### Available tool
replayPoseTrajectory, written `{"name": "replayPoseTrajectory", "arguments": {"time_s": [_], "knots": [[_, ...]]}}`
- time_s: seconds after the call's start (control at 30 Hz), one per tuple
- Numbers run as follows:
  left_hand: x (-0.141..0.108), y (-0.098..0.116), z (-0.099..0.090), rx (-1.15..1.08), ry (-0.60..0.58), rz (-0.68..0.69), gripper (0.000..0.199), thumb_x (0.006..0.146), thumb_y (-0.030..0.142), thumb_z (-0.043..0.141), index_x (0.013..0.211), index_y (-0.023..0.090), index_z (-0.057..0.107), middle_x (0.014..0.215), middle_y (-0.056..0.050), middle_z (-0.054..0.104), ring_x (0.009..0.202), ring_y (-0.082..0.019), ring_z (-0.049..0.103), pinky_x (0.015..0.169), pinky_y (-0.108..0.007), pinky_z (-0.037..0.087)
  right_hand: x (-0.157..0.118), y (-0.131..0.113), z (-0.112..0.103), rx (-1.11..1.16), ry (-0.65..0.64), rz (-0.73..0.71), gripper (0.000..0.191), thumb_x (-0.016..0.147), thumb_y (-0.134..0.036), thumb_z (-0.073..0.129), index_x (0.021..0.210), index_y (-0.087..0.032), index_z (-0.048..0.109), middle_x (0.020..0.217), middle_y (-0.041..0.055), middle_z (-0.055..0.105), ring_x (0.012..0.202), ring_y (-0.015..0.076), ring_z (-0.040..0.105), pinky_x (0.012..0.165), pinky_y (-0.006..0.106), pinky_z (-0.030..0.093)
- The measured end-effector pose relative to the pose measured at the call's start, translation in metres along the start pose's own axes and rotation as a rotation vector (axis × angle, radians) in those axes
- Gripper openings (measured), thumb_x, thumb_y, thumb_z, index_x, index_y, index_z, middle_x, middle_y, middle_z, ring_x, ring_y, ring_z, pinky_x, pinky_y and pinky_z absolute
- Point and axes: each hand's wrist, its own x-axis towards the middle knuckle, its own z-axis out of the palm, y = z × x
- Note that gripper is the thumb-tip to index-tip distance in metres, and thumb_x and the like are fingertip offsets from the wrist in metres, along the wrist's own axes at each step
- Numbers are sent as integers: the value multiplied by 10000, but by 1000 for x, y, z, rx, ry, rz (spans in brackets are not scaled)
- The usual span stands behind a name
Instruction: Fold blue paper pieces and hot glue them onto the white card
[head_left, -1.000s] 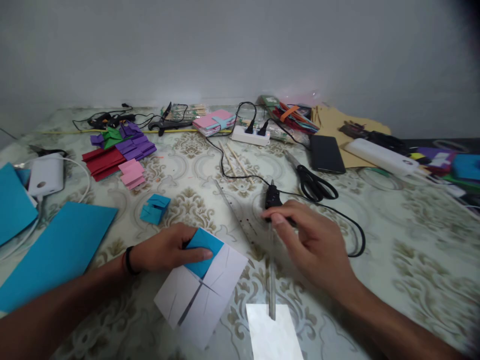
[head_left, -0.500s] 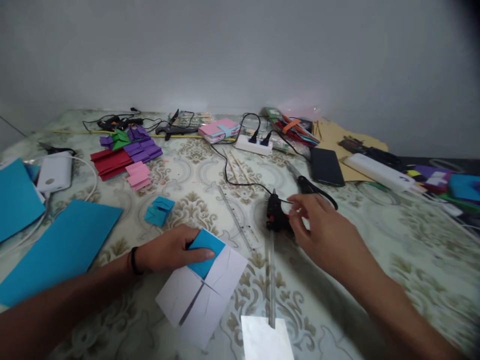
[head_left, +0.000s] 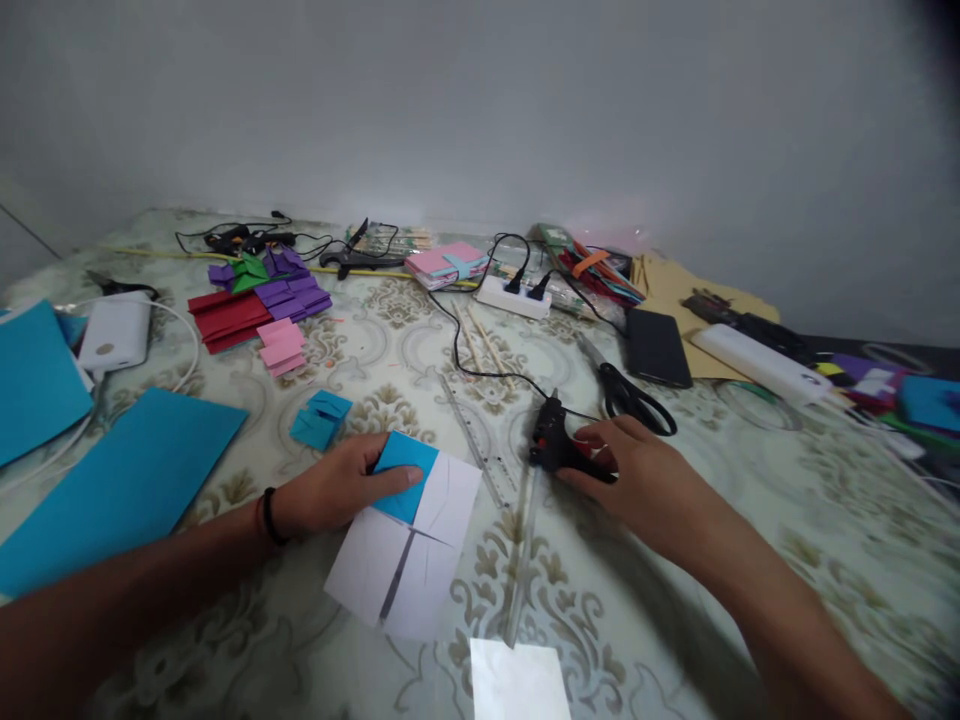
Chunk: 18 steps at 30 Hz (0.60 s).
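Note:
My left hand (head_left: 337, 488) pinches a folded sheet, whose white side (head_left: 420, 550) faces up with slits in it and a blue flap (head_left: 406, 478) under my thumb. At the right, my right hand (head_left: 637, 465) has its fingers around the handle of a black glue gun (head_left: 551, 437). A long clear glue stick (head_left: 523, 560) runs from the back of the gun toward me, its end over a white paper piece (head_left: 519, 682). A small folded blue piece (head_left: 320, 419) lies beyond my left hand.
A clear ruler (head_left: 476, 440) and black scissors (head_left: 630, 390) lie near the gun. Behind are a white power strip (head_left: 514, 296), a black phone (head_left: 657, 347) and wooden sticks (head_left: 480, 335). Blue sheets (head_left: 127, 480), red folded paper (head_left: 229, 320) and a white power bank (head_left: 116, 332) are at left.
My right hand has closed around the glue gun's handle, and the gun with its stick has tilted. My left hand has shifted the slit paper slightly left and turned it.

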Motion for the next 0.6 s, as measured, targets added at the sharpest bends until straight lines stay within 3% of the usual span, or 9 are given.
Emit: {"name": "replayPoseTrajectory", "arguments": {"time_s": [0.1,0.3,0.43,0.53,0.6], "knots": [[0,2,0,9,-1,-28,303,940,423,613,806,151,607,782,-6,625,702,-138,557,612,-230,454,2,1,3,-52,-2,57,216,800,-322,752,911,-173,642,966,135,720,818,309,715,706,395,539],[-3,3,1,-44,6,-53,285,957,411,610,886,136,591,847,-18,615,758,-147,551,652,-244,454,1,-1,5,-95,-50,34,234,824,-277,658,1038,-183,670,938,120,761,798,325,722,667,377,496],[-2,1,1,-119,-3,4,285,933,399,653,1014,136,580,908,-13,572,805,-148,534,676,-240,435,3,-5,5,-1,54,-48,336,788,-238,603,1109,-147,638,1081,161,721,892,322,716,751,393,526],[-1,3,0,-127,-2,39,287,911,363,675,1076,165,551,869,18,506,760,-128,478,638,-226,394,3,-14,1,130,169,-96,382,786,-263,582,1147,-142,610,1085,166,718,953,321,709,811,402,537],[0,3,0,-106,20,50,315,888,335,694,1119,189,537,906,18,502,774,-130,472,646,-229,396,0,-23,-3,227,221,-104,381,791,-290,598,1147,-155,598,1052,146,732,900,294,709,773,375,539]]}}
